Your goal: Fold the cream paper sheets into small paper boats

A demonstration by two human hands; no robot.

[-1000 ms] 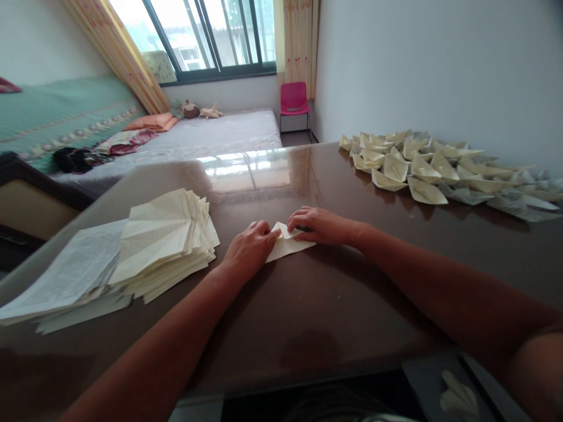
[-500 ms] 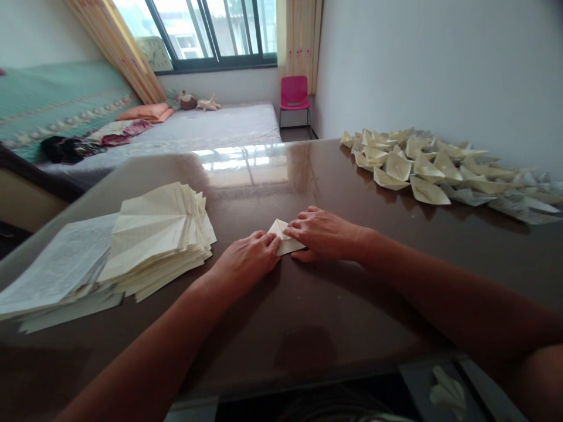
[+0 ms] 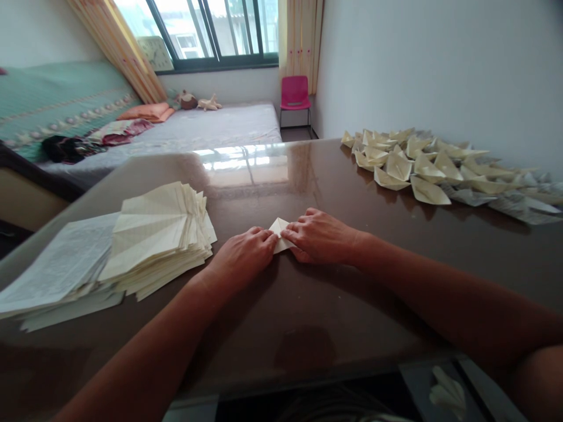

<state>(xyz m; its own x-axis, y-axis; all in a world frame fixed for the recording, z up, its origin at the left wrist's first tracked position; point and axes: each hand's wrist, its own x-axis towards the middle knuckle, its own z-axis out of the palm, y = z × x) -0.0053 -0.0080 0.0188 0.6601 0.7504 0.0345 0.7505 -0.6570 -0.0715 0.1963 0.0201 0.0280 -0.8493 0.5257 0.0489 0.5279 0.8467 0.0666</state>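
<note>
A small cream folded paper (image 3: 278, 228) lies on the glossy brown table (image 3: 308, 305), with only its pointed tip showing between my hands. My left hand (image 3: 246, 255) presses down on its left side, fingers curled over it. My right hand (image 3: 323, 237) covers its right side, fingertips pinching the fold. The two hands almost touch over the paper. Most of the paper is hidden under them.
A fanned stack of creased cream sheets (image 3: 160, 237) lies at the left on printed pages (image 3: 57, 272). A heap of folded paper boats (image 3: 422, 164) fills the far right by the wall. Beyond the table are a bed (image 3: 197, 132) and a pink chair (image 3: 294, 94).
My hands have closed in toward each other over the paper. It has been folded smaller, so less of it shows than a second ago.
</note>
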